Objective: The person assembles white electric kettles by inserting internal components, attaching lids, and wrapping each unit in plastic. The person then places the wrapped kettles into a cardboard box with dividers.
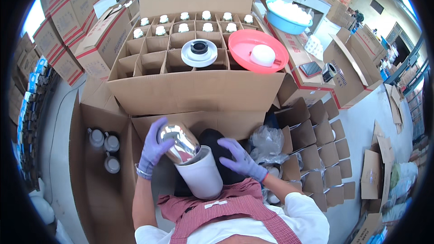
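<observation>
A shiny silver flask liner [179, 143] is tilted at the open top of a white cylindrical flask casing [199, 175], its lower end just at or inside the rim. My left hand [155, 148], in a purple glove, is wrapped round the liner's upper left side. The casing leans on my lap against a red checked apron [239, 212]. My right hand [242, 161], also gloved, is held to the right of the casing with its fingers spread and nothing in them. Any contact between that hand and the casing is not visible.
A divided carton [194, 91] of white-capped bottles stands ahead, bearing a white ring-shaped part [199, 58] and a red basin [239, 45]. An open carton [104, 199] at left holds several white cups. Cardboard dividers [316, 153] and a clear plastic bag [267, 142] lie at right.
</observation>
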Tool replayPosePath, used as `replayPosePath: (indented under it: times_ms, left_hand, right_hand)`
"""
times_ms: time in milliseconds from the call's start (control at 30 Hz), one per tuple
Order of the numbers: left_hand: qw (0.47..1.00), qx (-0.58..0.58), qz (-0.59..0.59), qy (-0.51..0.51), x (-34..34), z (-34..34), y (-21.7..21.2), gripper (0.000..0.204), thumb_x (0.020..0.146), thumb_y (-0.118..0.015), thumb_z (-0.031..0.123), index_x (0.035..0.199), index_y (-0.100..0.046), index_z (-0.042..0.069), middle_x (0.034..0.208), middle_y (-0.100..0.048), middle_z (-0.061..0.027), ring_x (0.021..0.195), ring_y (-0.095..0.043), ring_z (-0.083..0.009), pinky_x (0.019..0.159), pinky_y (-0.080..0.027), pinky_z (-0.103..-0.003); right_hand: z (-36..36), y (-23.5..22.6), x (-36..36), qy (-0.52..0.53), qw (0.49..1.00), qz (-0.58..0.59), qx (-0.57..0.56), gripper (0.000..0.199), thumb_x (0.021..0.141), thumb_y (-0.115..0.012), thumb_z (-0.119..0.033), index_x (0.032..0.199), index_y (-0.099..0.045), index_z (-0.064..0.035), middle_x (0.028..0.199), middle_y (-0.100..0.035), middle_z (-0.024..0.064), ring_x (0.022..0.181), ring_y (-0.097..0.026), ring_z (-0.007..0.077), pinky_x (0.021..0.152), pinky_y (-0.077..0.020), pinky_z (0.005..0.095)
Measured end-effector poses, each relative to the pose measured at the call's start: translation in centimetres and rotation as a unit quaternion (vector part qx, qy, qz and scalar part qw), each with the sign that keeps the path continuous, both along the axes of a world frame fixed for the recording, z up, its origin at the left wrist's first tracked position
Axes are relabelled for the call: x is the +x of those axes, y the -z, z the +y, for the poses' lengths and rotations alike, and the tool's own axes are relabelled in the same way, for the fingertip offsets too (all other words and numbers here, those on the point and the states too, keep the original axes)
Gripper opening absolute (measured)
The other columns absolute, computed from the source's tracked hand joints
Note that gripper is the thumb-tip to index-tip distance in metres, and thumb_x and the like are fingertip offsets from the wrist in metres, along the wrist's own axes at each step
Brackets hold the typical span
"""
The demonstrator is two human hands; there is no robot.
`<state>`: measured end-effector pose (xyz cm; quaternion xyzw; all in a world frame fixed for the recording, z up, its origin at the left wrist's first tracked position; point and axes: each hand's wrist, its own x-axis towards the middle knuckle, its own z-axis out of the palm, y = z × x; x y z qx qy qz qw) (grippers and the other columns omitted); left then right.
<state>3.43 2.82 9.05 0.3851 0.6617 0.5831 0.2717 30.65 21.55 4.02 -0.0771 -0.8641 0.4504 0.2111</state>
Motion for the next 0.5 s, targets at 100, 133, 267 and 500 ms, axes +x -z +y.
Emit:
replayPosePath:
  times_ms: [100, 133, 267, 500]
  left_hand:
    - [0.995, -0.04, -0.064, -0.066, 3.3, -5.2, 4.2, 0.066, 0.081, -0.07, 0.018, 0.138, -0.045, -0.002, 0.132, -0.053, -0.0136, 0.119, -0.053, -0.0226, 0.105, -0.042, -0.034]
    - [0.986, -0.047, -0.105, -0.123, 4.9, -7.5, 6.3, 0.06, 0.086, -0.066, 0.021, 0.137, -0.046, -0.002, 0.132, -0.053, -0.0138, 0.119, -0.054, -0.0228, 0.104, -0.043, -0.034]
    - [0.809, 0.031, -0.532, -0.247, 10.3, -14.7, 14.8, 0.049, 0.104, -0.041, 0.038, 0.138, -0.047, 0.003, 0.135, -0.055, -0.0075, 0.123, -0.054, -0.0211, 0.104, -0.045, -0.037]
    - [0.987, -0.081, 0.092, 0.104, 9.9, -4.3, 2.6, 0.083, 0.079, -0.082, 0.02, 0.148, -0.038, 0.008, 0.145, -0.049, -0.0115, 0.131, -0.05, -0.0246, 0.111, -0.039, -0.037]
  right_hand:
    - [-4.5, 4.4, 5.9, -0.06, 0.998, 0.013, 0.025, 0.065, 0.087, -0.069, -0.024, 0.145, -0.044, -0.0048, 0.143, -0.045, 0.0229, 0.132, -0.045, 0.0397, 0.112, -0.035, 0.0455]
    - [-6.6, 5.3, 7.5, -0.08, 0.995, -0.047, 0.019, 0.067, 0.088, -0.07, -0.028, 0.145, -0.043, -0.0056, 0.145, -0.043, 0.0239, 0.133, -0.044, 0.0407, 0.112, -0.0347, 0.047]
    - [-9.5, 9.6, 3.7, -0.055, 0.986, 0.152, -0.032, 0.075, 0.086, -0.072, -0.029, 0.146, -0.036, -0.0003, 0.146, -0.038, 0.0257, 0.136, -0.04, 0.0415, 0.114, -0.0299, 0.047]
    - [-2.3, -6.2, -7.0, -0.215, 0.971, 0.1, -0.042, 0.091, 0.072, -0.083, -0.028, 0.145, -0.037, 0.0005, 0.138, -0.046, 0.0192, 0.128, -0.047, 0.0332, 0.108, -0.0375, 0.0402]
